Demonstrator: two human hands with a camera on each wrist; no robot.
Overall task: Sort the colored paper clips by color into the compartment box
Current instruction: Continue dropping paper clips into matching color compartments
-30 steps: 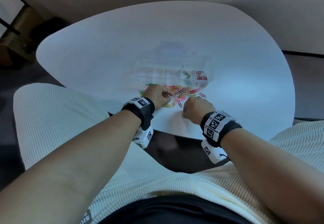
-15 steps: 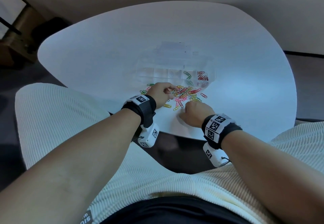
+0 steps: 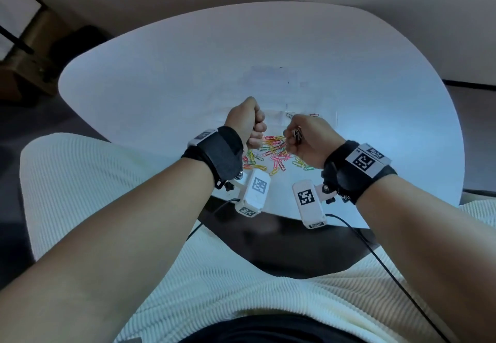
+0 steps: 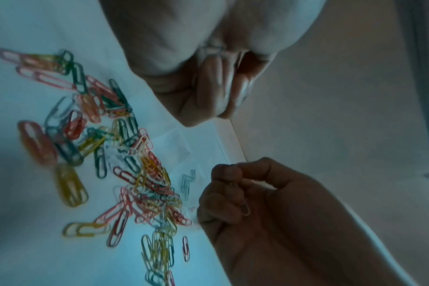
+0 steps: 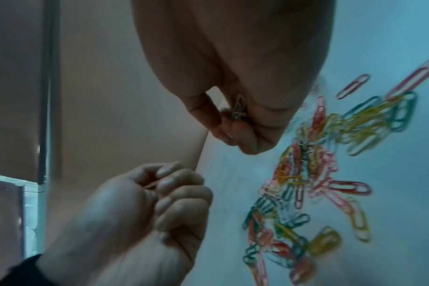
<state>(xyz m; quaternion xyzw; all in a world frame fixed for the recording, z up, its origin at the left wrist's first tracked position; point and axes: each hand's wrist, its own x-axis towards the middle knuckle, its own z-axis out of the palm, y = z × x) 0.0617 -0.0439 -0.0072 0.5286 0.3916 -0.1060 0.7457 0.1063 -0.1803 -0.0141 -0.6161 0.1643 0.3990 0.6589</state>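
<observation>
Lying loose on your white table (image 3: 375, 128), the paper clips (image 3: 273, 152) form one tangled heap of red, pink, yellow, green and blue, too many to count. Your right hand (image 3: 308, 138) pinches a few dark clips (image 3: 297, 135); your left hand (image 3: 248, 122) curls around one thin clip (image 5: 149, 185). The clear compartment box (image 3: 308, 113) sits just beyond, hard to see.

Your loose paper clips (image 3: 271, 152) lie in a tangled pile of red, pink, yellow, green and blue on the white table, just in front of the clear compartment box (image 3: 281, 106), which already holds a few clips.
</observation>
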